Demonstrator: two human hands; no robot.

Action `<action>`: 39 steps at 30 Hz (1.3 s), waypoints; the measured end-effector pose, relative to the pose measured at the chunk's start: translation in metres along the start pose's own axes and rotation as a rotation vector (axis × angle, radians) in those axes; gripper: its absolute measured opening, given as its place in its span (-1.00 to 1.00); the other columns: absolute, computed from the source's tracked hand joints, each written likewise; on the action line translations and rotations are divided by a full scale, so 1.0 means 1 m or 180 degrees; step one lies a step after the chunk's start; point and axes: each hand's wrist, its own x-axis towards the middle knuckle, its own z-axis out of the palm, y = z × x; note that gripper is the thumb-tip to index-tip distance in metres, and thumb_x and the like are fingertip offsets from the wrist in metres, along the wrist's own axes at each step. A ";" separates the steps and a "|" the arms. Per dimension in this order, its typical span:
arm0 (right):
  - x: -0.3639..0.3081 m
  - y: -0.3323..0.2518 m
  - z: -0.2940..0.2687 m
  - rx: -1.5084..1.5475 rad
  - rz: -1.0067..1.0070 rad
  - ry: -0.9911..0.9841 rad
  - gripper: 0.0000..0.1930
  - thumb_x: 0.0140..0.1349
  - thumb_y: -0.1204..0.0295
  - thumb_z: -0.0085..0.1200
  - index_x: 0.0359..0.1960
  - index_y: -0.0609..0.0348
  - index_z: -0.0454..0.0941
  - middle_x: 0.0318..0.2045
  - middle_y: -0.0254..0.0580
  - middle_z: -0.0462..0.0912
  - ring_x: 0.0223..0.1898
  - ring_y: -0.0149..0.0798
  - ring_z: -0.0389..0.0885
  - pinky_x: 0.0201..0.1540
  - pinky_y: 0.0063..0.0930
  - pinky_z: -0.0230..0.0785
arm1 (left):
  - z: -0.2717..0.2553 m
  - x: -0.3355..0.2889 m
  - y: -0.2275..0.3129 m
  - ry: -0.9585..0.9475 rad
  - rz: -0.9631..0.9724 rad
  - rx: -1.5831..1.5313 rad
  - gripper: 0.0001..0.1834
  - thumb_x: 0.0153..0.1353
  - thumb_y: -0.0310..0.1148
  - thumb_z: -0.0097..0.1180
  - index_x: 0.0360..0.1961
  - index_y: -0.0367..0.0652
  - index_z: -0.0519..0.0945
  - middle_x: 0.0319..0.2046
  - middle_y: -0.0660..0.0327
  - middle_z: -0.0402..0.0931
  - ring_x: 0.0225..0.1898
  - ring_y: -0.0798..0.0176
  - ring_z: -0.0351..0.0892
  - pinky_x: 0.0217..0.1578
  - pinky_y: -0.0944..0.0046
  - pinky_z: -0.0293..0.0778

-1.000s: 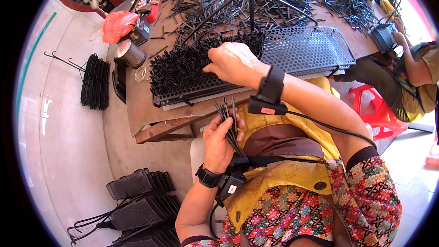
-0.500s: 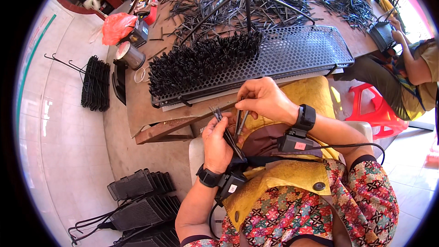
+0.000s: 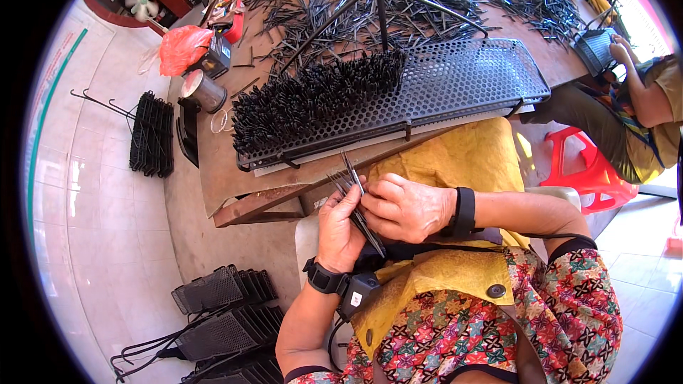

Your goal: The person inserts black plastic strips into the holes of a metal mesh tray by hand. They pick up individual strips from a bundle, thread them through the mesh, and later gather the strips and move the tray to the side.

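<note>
My left hand (image 3: 338,236) is closed round a small bundle of thin dark rods (image 3: 368,233), which fan out slightly above the thumb. Against that bundle, my right hand (image 3: 409,206) curls its fingers in a pinch. One or two rods (image 3: 348,168) stand up between the hands at its fingertips; their lower parts are hidden. Beyond my hands, on the table edge, lies a long black perforated metal rack (image 3: 473,75). Its left half is packed with upright black rods (image 3: 313,96), and bare holes show on the right half.
Loose black rods (image 3: 434,11) cover the far wooden table (image 3: 213,203). A metal can (image 3: 204,92) and a red plastic bag (image 3: 183,50) stand at its left. Black racks (image 3: 220,334) stack on the floor. At right, another person's hand (image 3: 622,50) holds a dark perforated rack, near a red stool (image 3: 590,171).
My right hand has come down and closer to my left, its rods now against the left hand's bundle. The other person's rack has shifted slightly.
</note>
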 end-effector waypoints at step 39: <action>0.050 0.089 0.003 -0.0229 0.1324 0.1781 -0.74 -0.12 0.70 0.10 -0.32 0.29 0.44 -0.52 -0.11 0.50 -0.47 -0.05 0.44 -0.44 -0.27 0.33 | 0.009 -0.008 0.004 0.0295 -0.0086 -0.0033 -0.84 0.15 -0.43 0.13 -0.31 -0.23 0.42 -0.49 0.16 0.48 -0.50 0.25 0.49 -0.60 0.34 0.41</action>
